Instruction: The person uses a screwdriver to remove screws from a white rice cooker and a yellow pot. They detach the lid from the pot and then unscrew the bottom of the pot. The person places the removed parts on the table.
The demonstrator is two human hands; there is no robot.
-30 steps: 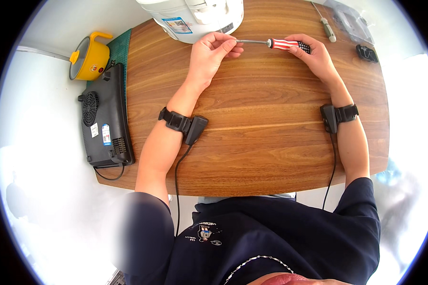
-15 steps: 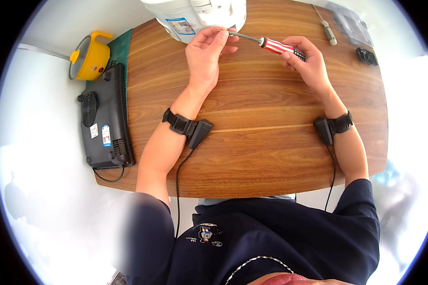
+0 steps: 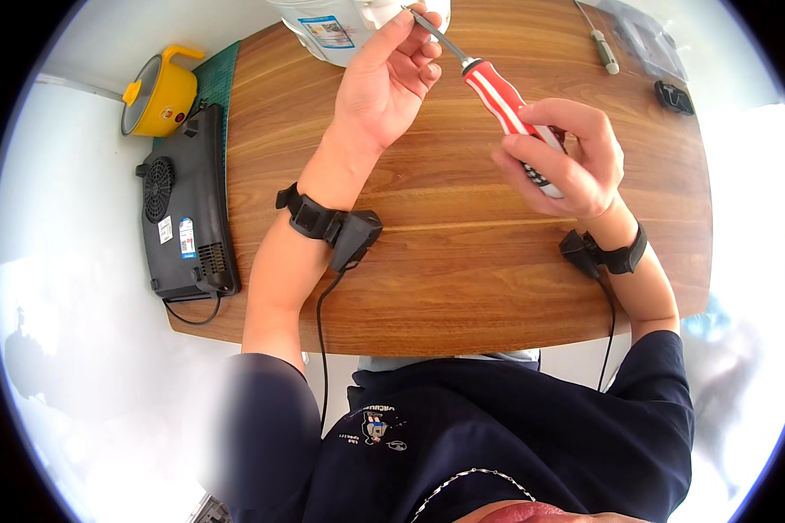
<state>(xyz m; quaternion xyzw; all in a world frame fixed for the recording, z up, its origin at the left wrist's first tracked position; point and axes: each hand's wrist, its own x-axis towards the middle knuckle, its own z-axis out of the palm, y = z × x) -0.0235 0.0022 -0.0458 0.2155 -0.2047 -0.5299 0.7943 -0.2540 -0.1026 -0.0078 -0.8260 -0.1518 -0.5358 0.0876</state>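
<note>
My right hand (image 3: 580, 161) is wrapped round the handle of a screwdriver (image 3: 495, 91) with a red and white striped grip and a dark, white-dotted end. Its metal shaft points up and to the left, toward my left hand (image 3: 382, 91). There the thumb and forefinger pinch together at the screwdriver's tip. Whatever small thing sits between them is too tiny to make out. The other left fingers curl loosely beside the shaft. Just behind my left hand stands a white plastic appliance (image 3: 358, 39) with a blue-edged label, partly cut off by the upper edge.
On the left, a black flat appliance (image 3: 187, 200) with a round vent grille lies near a yellow pot (image 3: 161, 96) and a green mat (image 3: 221, 78). A second screwdriver (image 3: 604, 52), a clear plastic case (image 3: 645, 44) and a small black object (image 3: 673, 98) lie far right on the wooden table (image 3: 445, 279).
The screwdriver has come closer to me and tilted more steeply, its handle dropping toward me. My right hand has moved nearer with it, while the left fingertips have risen slightly, still at the tip.
</note>
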